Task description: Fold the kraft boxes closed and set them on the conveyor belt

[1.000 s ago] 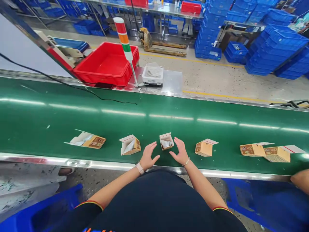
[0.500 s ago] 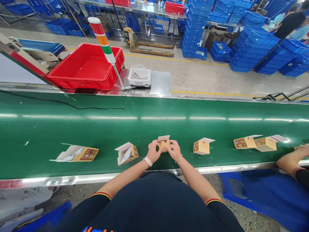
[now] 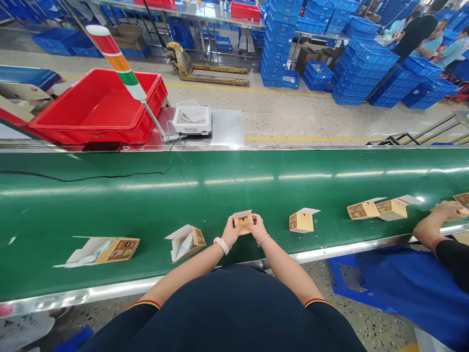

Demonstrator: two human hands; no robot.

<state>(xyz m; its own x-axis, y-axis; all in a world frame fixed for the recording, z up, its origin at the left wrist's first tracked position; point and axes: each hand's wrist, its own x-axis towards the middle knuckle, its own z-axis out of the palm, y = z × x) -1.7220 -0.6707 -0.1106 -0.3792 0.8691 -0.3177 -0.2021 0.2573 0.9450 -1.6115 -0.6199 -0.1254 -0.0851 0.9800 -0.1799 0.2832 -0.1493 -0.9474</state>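
Observation:
A small tan cardboard box [image 3: 243, 226] is between my two hands on the green conveyor belt [image 3: 154, 208], its white-edged top flap standing up at the back. My left hand [image 3: 231, 231] grips its left side, with a pale watch on that wrist. On the other side my right hand [image 3: 258, 228] holds the box, thumb over its front. Left of my hands lies an open box [image 3: 198, 239] with a pale packet inside. Farther left is another open box [image 3: 123, 249], also with a packet. To the right stands a box [image 3: 302, 223] with its flap raised.
Two more boxes [image 3: 363, 210] sit farther right, near a co-worker's hand [image 3: 439, 215]. Across the belt are a red tub [image 3: 106, 110], a striped signal light [image 3: 119, 63] and a white scale [image 3: 192, 120]. A pallet jack [image 3: 186, 63] and stacked blue crates [image 3: 366, 68] stand behind.
The view has turned slightly to the right. My thumbs have shifted on the box's front, and its flaps look more folded in. The co-worker's hand now shows beside another box.

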